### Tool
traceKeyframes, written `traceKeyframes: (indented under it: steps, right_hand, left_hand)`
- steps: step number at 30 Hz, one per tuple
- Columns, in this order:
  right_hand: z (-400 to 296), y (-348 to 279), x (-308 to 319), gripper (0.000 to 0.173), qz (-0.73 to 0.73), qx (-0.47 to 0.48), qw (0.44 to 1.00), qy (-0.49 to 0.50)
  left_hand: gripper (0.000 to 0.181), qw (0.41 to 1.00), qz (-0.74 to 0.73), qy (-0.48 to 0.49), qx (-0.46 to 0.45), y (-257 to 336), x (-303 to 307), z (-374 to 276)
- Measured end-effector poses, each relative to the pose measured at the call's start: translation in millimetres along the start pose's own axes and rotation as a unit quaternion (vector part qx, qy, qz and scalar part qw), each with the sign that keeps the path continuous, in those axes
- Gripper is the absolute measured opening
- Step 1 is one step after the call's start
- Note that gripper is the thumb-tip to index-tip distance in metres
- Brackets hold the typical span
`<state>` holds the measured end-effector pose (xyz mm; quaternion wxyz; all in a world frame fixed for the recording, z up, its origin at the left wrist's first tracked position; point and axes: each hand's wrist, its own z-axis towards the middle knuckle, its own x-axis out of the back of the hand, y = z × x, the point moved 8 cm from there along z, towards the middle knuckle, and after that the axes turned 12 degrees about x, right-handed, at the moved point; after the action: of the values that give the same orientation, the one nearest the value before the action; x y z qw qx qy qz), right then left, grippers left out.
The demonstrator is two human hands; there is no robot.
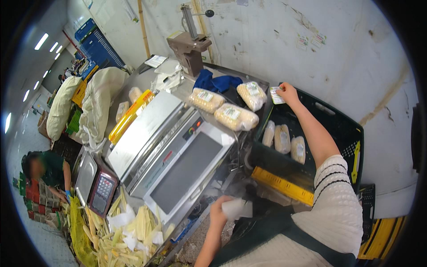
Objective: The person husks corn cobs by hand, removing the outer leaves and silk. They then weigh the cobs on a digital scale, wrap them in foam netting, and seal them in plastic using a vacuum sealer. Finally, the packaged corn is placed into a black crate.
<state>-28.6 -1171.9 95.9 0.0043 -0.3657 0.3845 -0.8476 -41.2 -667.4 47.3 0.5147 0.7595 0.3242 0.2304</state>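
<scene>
My right hand [289, 94] pinches a printed label sheet [277, 95] above the corner of a dark green plastic crate [340, 116]. Inside the crate lie several film-wrapped packs of pale corn [282, 138] bearing labels. Low in front of my body, my left hand [219, 211] grips a white paper piece [237, 208], blurred, possibly a small stack. On the metal table's near corner rest three more labelled packs: one pack [252, 96] by the crate, another pack [236, 116] in front, and a third pack [206, 100] to its left.
A film-wrapping machine [186, 170] with a yellow-edged roll [131, 116] fills the table. Beside it stand a keypad scale [101, 190] and heaped corn husks [133, 233]. A blue cloth [217, 81] lies behind the packs. One person [50, 170] works at far left.
</scene>
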Motion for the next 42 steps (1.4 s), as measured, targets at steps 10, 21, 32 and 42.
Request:
traceKeyframes:
  steps: [10,21,32,42]
  right_hand:
    - [102,84,-97,0.036,-0.157,0.030,0.972,-0.172]
    - [55,-106,-76,0.030,0.328,0.097,0.907,-0.246]
    - [-14,-206,-52,0.015,0.333,0.321,0.847,-0.261]
    - [35,-130,-47,0.007,0.287,0.199,0.929,-0.125]
  left_hand:
    - [0.014,0.919,-0.364,0.041,0.144,58,-14,116]
    - [0.030,0.856,-0.477,0.049,0.193,107,-47,223]
    - [0.026,0.878,-0.457,0.031,0.141,113,-59,234]
    - [0.028,0.981,-0.146,0.068,0.113,100,-66,201]
